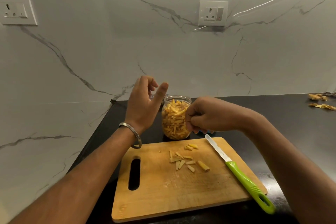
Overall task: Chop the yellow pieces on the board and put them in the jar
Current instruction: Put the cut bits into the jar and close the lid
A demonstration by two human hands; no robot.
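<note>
Rectangular wooden chopping board w/ slot handle [163, 192] flat on black countertop [272, 114], slot toward left. Small heap of chopped yellow strip pieces [183, 160] scattered on board's far-centre area; two more bits just beyond, nearer far edge. Green-handled knife w/ narrow steel blade [241, 174] lying diagonally on board's right side, blade tip past far edge, handle loop overhanging near-right corner; untouched by either hand.

Clear round glass jar, lid off [175, 118], upright on counter just behind board's far edge, packed nearly to rim w/ same yellow strips.

Left hand [143, 103] raised left of jar, fingers spread and loosely bent, thumb out, nothing held; near jar rim but apart from it. Silver metal bangle [131, 132] on left wrist.

Right hand [205, 116] in front of jar's right side, fingers curled inward into loose fist; contents, if any, hidden, so grip can't be told. Touching jar or just in front: can't tell.

Pale-brown peel scraps [321, 102] at far right of counter, well apart from board. White marble-look wall [163, 51] behind, w/ two white socket plates [213, 13].
</note>
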